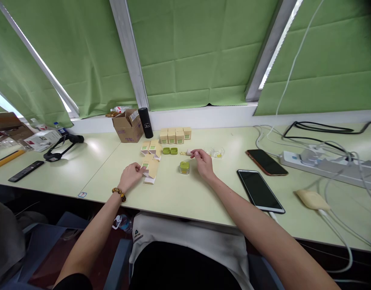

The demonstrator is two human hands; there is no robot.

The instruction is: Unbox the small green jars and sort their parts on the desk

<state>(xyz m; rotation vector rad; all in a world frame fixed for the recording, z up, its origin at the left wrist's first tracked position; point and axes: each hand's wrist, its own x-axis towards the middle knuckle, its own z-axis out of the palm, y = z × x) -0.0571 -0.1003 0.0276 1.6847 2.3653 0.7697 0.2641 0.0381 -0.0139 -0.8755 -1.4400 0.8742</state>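
Note:
My left hand is closed at the left side of a small open kraft-paper box, with its thumb on the face that has a green window. My right hand is curled, fingertips drawn together; what they hold, if anything, is too small to make out. Just left of those fingertips lies a small pale piece, with tiny yellowish bits beside it. Between my hands stands a clear little container with a green lid. Two green square lids or trays lie behind it. Clear small cups are beyond my right hand.
Several closed kraft boxes stand at the back, and open ones nearer. A cardboard carton and black bottle are by the wall. Two phones, a power strip and cables lie right; a black headset left.

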